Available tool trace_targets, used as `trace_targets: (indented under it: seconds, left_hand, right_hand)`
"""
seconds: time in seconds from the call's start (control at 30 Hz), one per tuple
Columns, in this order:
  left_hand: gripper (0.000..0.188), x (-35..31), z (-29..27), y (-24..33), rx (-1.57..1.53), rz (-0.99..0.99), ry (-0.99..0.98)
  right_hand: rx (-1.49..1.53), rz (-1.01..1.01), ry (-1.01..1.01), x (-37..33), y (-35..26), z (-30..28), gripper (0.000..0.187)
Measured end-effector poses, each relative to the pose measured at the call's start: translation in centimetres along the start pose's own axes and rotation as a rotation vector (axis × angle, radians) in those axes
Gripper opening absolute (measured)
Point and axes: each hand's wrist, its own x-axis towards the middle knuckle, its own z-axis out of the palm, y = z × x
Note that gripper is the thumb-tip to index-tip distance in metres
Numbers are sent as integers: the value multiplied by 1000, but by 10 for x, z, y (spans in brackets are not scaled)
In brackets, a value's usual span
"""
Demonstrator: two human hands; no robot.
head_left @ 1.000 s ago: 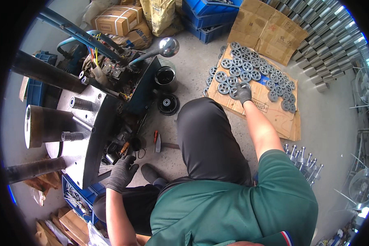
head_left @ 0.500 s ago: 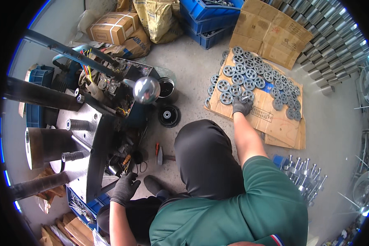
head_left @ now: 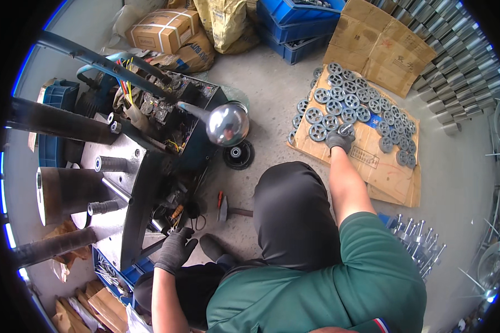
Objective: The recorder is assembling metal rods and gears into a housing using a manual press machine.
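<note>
My right hand [head_left: 339, 142], in a dark grey glove, reaches to the near edge of a group of spoked metal wheels [head_left: 348, 115] laid on flattened cardboard [head_left: 314, 146]. Its fingers close around a shiny wheel [head_left: 346, 129], which looks tilted; the fingers partly hide it. My left hand [head_left: 175, 251], gloved alike, hangs over my left leg beside the machine's lower edge. Its fingers are spread and bent a little, with nothing visible in them. Near it are an orange-handled tool [head_left: 177, 211] and a hammer [head_left: 224, 211] on the floor.
The machine [head_left: 128, 194] with thick posts fills the left, and its lever ends in a polished ball [head_left: 228, 126]. Metal shafts [head_left: 419, 238] stand upright at the right. Blue crates [head_left: 300, 33] are stacked at the back, near stacked metal cylinders [head_left: 455, 83].
The whole view has shifted, so most things lie further right. Under my right hand the wheel has gone from lying flat to looking tilted. My left hand's fingers have spread somewhat.
</note>
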Motion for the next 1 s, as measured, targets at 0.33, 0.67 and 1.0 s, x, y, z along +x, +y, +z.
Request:
trace_targets:
  seconds: [0.33,0.67,1.0]
  left_hand:
    - [33,5,0,6,7,-9,-5]
    - [37,17,3,6,53,109,3]
    - [37,13,10,-1,110,45,-7]
  right_hand:
    - [-443,-126,-171,47,-19,-9,62]
    - [-428,-385,-38,19,-10,-44,64]
    - [-423,-433,-71,24,32,-79,61]
